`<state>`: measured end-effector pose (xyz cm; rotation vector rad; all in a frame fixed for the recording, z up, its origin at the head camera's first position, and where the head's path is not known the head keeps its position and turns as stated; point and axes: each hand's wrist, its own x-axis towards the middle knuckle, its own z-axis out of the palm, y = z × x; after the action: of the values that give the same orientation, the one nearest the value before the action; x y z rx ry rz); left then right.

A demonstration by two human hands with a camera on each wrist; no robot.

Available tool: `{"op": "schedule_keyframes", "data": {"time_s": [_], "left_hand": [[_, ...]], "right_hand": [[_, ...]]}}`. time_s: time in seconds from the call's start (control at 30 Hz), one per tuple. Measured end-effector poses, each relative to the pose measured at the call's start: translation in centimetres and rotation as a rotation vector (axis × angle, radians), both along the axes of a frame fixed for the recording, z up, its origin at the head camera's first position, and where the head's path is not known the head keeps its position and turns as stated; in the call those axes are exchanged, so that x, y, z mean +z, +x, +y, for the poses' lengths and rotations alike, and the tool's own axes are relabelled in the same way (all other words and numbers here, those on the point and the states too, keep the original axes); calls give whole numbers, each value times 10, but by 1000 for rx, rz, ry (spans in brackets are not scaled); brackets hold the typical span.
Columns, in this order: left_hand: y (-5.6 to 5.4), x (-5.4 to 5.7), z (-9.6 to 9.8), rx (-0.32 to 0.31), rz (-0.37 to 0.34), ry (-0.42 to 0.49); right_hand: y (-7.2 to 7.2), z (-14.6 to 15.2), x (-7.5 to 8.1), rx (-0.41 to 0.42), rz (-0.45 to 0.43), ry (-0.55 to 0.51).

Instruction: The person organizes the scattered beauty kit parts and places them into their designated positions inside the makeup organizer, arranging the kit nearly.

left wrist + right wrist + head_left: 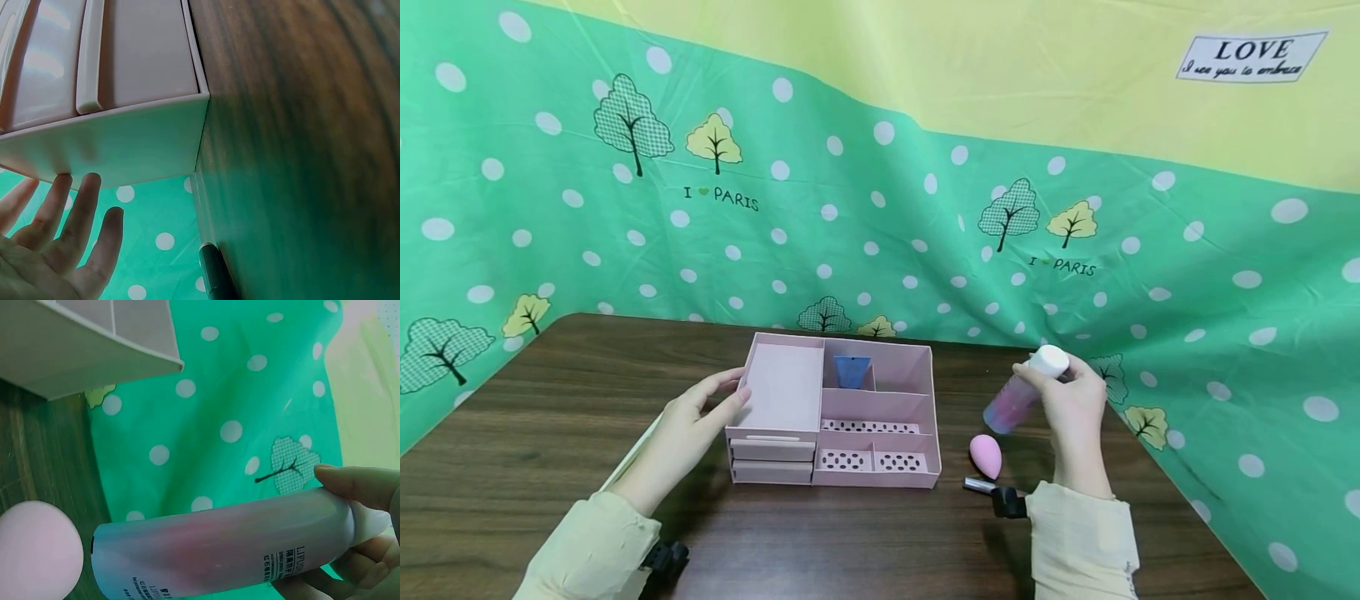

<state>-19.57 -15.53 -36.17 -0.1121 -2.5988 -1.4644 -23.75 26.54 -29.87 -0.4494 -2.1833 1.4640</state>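
A spray bottle with a white cap and a pink-to-blue body is gripped near its cap by my right hand. It leans, and its lower end points toward the makeup sponge. The right wrist view shows small dark print on the bottle. My left hand is at the left side of a pink desk organizer, thumb at its top edge. From the left wrist, that hand's extended fingers appear at the organizer's side wall. A blue tube stands in a rear compartment.
Beside the pink sponge lies a silver-ended stick, partly hidden by the right wrist camera. A slim dark-green object lies left of the organizer. Two drawers front the organizer. A green dotted cloth hangs behind the wooden table.
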Motion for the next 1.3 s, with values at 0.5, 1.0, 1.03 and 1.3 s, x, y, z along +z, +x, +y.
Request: {"op": "schedule_keyframes", "data": {"time_s": [0.5, 1.0, 1.03, 1.3], "left_hand": [[1, 2, 2, -5, -10, -6], [0, 1, 1, -11, -20, -2], [0, 1, 1, -11, -21, 0], [0, 2, 0, -9, -21, 2]], "right_hand": [[7, -17, 10, 49, 47, -50], [13, -30, 16, 99, 147, -123], [13, -31, 16, 103, 152, -130], [15, -39, 19, 136, 171, -167]]}}
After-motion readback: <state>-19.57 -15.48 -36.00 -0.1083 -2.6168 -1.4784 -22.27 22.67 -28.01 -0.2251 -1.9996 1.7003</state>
